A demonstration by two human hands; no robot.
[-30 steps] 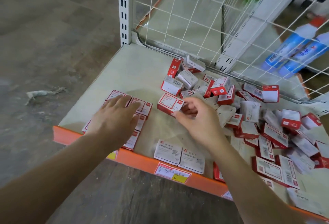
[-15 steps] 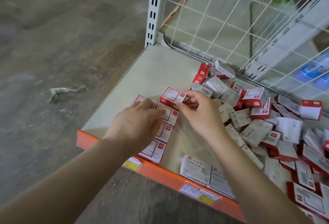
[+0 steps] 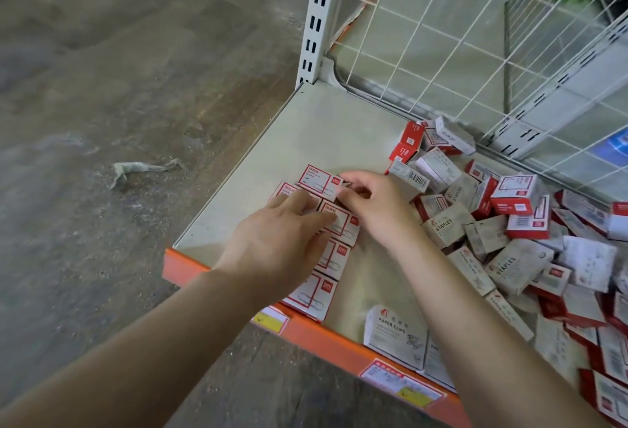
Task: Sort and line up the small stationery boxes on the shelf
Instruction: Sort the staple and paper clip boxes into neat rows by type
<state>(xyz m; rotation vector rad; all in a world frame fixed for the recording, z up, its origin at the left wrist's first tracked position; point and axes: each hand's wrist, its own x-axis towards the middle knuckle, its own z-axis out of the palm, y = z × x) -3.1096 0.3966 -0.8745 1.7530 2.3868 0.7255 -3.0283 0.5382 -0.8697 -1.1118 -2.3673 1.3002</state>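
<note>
The right hand (image 3: 373, 210) pinches a red box (image 3: 319, 181) at the far end of the row (image 3: 334, 250), which the flat, released left hand (image 3: 282, 240) steadies; I'd set it flush against its neighbour.

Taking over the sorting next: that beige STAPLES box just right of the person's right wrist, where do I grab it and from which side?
Pinch the beige STAPLES box across its two long side edges, coming straight down from above. It lies nearly flat on top of the loose pile with its printed face up and those edges look exposed; neighbours crowd its ends. The right hand sits close on its left, so wait until it clears.
</note>
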